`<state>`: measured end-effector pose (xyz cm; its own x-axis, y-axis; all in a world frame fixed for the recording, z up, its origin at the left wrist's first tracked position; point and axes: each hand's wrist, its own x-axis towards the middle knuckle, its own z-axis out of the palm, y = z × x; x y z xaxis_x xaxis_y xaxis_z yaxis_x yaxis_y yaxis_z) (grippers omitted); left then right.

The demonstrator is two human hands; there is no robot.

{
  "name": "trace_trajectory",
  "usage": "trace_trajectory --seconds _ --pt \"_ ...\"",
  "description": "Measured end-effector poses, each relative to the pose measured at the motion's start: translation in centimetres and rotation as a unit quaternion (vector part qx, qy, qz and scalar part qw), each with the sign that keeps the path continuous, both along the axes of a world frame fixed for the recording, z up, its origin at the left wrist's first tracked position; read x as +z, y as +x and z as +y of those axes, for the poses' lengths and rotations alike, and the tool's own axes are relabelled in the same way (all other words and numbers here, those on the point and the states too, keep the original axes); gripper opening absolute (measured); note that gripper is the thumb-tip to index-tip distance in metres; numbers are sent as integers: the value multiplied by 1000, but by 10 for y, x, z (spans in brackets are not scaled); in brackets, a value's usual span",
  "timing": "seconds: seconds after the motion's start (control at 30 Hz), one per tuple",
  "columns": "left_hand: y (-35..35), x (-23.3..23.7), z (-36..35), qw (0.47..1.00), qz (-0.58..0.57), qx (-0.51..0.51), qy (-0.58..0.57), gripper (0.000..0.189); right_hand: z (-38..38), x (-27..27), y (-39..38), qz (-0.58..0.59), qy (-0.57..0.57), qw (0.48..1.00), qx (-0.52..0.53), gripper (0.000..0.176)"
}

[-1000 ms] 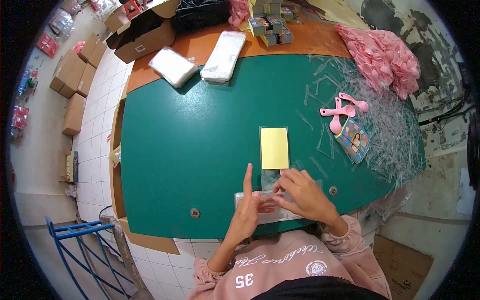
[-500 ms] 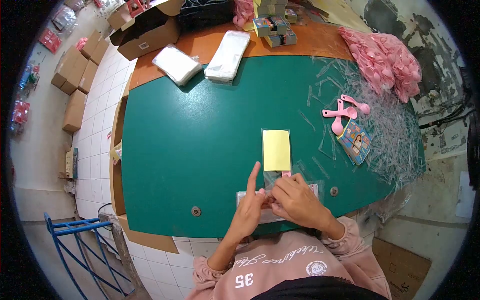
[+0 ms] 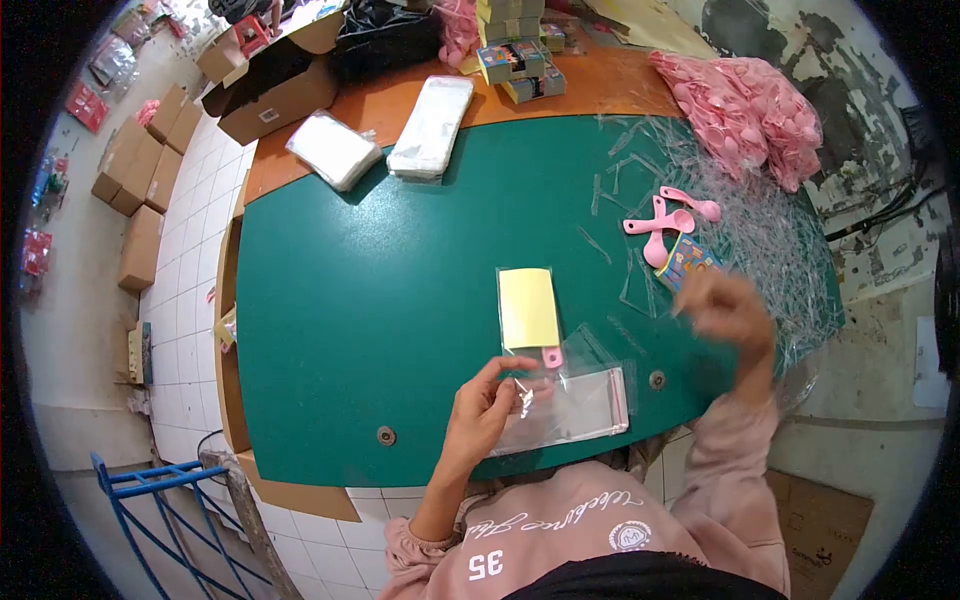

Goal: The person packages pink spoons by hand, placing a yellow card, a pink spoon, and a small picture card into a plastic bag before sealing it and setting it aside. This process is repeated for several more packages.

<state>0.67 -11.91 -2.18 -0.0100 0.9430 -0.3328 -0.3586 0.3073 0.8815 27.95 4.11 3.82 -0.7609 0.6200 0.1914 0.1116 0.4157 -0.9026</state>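
While pinching the left end of the clear bag (image 3: 575,408) between thumb and forefinger of the left grip (image 3: 488,405), keeps the rest of it flat on the green counter (image 3: 380,270), close to the near edge. Closed on that bag, with the plastic crinkled at the fingertips.

Just beyond the left grip: a yellow card (image 3: 528,308) in its own clear sleeve. At the sleeve's near right corner, a small pink piece (image 3: 552,357), just past the bag's far edge.

Cannot tell open or closed for the right grip (image 3: 728,308): blurred, raised off the counter, well to the right of the bag, with nothing made out in it. Just beyond the right grip, a printed card packet (image 3: 685,262), partly hidden by it. Farther on, loose pink spoons (image 3: 665,218) amid a litter of clear strips (image 3: 780,235).

Far beyond both grips, at the back of the counter: a heap of bagged pink spoons (image 3: 745,95), a long stack of clear bags (image 3: 432,112), a squarer stack (image 3: 335,150) and an open cardboard box (image 3: 270,85).
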Motion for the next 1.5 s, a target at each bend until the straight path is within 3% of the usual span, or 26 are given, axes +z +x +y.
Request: trace_trajectory --seconds 0.03,0.07,0.1,0.13,0.17,0.23,0.3,0.37,0.43,0.47,0.53,0.6,0.7,0.77,0.8,0.87,0.9,0.97,1.07,1.2,1.27,1.5 --pt "0 0 0 1000 9 -17 -6 29 26 2 22 53 -98 991 -77 15" --pt "1 0 -1 999 18 -34 -12 27 64 0 50 87 -146 982 -89 14" --pt "1 0 -2 999 18 -40 -9 27 94 4 67 -88 -26 964 -249 10" --pt "0 -1 -2 996 60 -62 -21 27 110 -6 97 -421 99 825 -364 9" --pt "0 -1 -1 991 102 -81 -34 27 121 -14 125 -687 206 554 -422 11" --pt "2 -1 -1 997 54 -59 -21 27 113 -4 161 -530 239 664 -470 18" --pt "5 0 -2 999 4 -33 -21 28 65 21 105 -397 262 708 -522 18" --pt "8 6 -1 999 -29 -28 -26 28 34 11 60 -336 268 761 -486 21" --pt "10 6 -1 998 -45 -25 -31 28 -13 10 10 -231 131 909 -320 28" --pt "11 6 0 998 -61 -17 -29 28 -32 6 -12 -179 127 948 -231 36" --pt "11 12 -2 998 -46 -21 -38 28 -68 -11 -53 -123 61 978 -155 36" --pt "9 13 -5 998 -30 -25 -48 28 -82 -29 -74 -100 24 986 -132 33" --pt "6 13 -12 994 33 -79 -69 27 -85 -39 -82 -81 57 990 -102 26" --pt "5 20 -15 993 -88 -50 -55 26 -81 -38 -79 -65 6 995 -76 21" --pt "5 18 -17 993 -87 -49 -56 26 -81 -37 -79 -65 5 995 -75 21" --pt "4 12 -21 992 106 -5 -65 25 -81 -35 -77 -78 -17 995 -63 21" --pt "6 15 -20 992 105 -5 -67 25 -81 -35 -76 -80 -19 995 -62 21" --pt "9 22 -16 965 252 -64 43 23 -82 -36 -74 -49 -50 996 -62 18" --pt "9 6 -17 951 288 -65 90 17 -81 -30 -70 -67 -40 995 -62 13" --pt "12 10 -12 950 301 -40 73 14 -86 -29 -74 -79 -173 976 -110 12" --pt "14 11 -11 963 264 -38 37 13 -89 -42 -76 -26 -310 938 -155 15" --pt "12 4 -15 970 241 -20 14 14 -92 -42 -87 -45 -313 926 -207 16"
